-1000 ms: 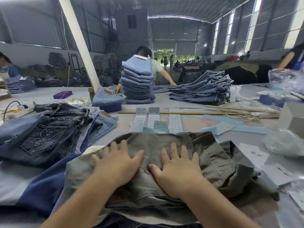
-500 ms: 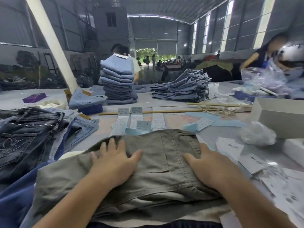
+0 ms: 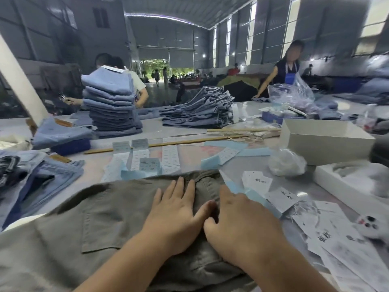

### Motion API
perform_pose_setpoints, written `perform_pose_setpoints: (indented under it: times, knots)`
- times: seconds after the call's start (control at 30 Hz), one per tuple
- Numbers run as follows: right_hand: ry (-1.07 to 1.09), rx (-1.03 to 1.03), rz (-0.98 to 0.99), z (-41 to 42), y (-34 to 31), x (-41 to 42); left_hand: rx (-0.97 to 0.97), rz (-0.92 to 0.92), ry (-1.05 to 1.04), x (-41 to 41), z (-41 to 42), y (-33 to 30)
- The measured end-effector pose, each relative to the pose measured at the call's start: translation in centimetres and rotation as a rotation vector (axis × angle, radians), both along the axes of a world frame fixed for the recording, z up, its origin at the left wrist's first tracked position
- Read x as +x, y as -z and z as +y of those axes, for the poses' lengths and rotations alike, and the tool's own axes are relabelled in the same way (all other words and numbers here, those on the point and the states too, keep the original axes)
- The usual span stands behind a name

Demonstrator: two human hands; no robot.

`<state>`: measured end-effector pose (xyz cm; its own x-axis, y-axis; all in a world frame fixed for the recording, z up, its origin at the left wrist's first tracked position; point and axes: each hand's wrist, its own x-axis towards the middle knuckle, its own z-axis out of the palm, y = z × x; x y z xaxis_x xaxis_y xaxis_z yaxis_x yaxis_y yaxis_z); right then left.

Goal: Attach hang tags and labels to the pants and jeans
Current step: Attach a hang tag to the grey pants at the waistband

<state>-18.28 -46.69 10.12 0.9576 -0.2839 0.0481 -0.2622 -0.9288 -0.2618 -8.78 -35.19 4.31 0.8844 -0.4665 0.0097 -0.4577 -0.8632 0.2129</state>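
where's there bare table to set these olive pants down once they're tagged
Bare table shows between the tall jeans stack, the splayed stack and the wooden stick. A smaller patch lies between the plastic wad and the white tray. The label sheets and tags crowd the rest.
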Motion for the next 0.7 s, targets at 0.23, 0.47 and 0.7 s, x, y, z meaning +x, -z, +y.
perform_pose_setpoints:
  times: [0.23,0.47,0.7]
  knots:
    - [-0.049,-0.176,-0.060,0.6,0.4,1.0,-0.001,0.145,-0.029,1.9,0.1,-2.0]
    - [-0.008,-0.013,0.092,-0.6,3.6,1.4,-0.035,0.005,-0.061,1.5,-0.4,-0.2]
    - [0.159,0.111,-0.039,-2.2,3.0,2.4,-0.243,-0.221,-0.038,1.7,-1.8,-3.4]
